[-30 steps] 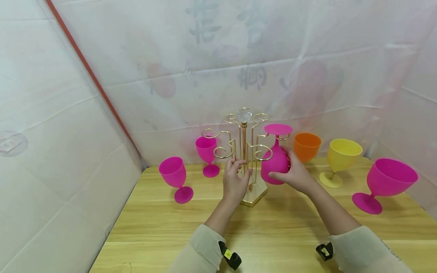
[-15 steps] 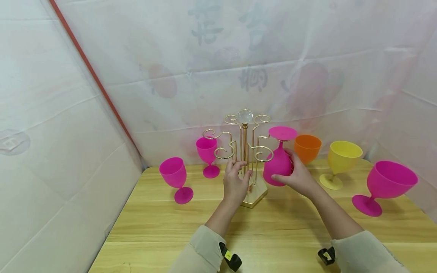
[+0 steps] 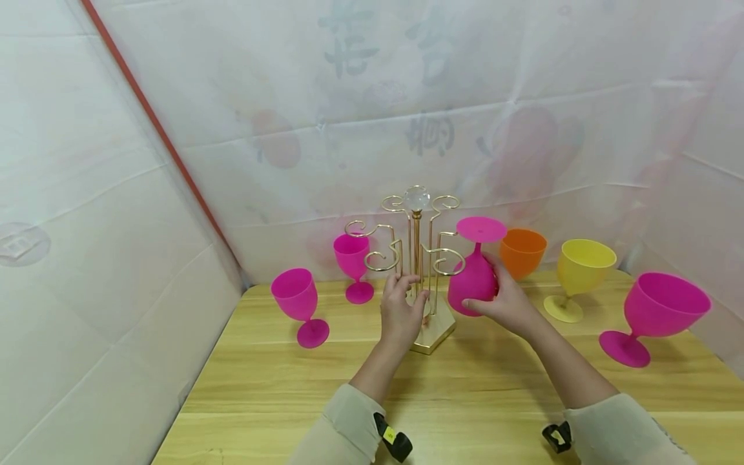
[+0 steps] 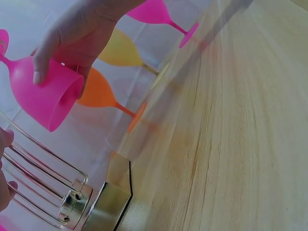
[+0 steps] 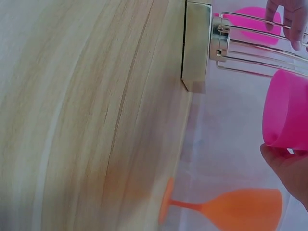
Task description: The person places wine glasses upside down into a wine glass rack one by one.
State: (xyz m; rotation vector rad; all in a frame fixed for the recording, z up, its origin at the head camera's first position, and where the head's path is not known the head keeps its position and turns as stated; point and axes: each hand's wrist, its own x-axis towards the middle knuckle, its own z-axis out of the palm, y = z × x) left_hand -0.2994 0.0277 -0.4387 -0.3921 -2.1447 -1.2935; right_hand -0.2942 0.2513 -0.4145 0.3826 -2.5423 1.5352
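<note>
Upside down, a pink goblet (image 3: pixel 472 284) is in my right hand (image 3: pixel 509 302), which grips its bowl with the thumb in front and fingers behind. Its foot is uppermost, over an outer hook on the right side of a gold wire glass rack (image 3: pixel 433 332); the foot hides that hook in the head view. My left hand (image 3: pixel 401 313) holds the rack's upright wires, low in front of the centre post. In the left wrist view the goblet's mouth (image 4: pixel 66 102) faces down, clear above the rack's base. The right wrist view shows the left fingers (image 5: pixel 294 21) at the wires.
Two upright pink goblets, one nearer (image 3: pixel 295 294) and one farther (image 3: pixel 351 255), stand left of the rack. To its right stand an orange goblet (image 3: pixel 523 252), a yellow goblet (image 3: pixel 584 263) and another pink goblet (image 3: pixel 665 303). A white curtain (image 3: pixel 325 155) hangs behind the wooden table (image 3: pixel 279 394).
The right hand has shifted the upside-down goblet slightly right and down, mostly in the first half second. The left hand stays on the rack.
</note>
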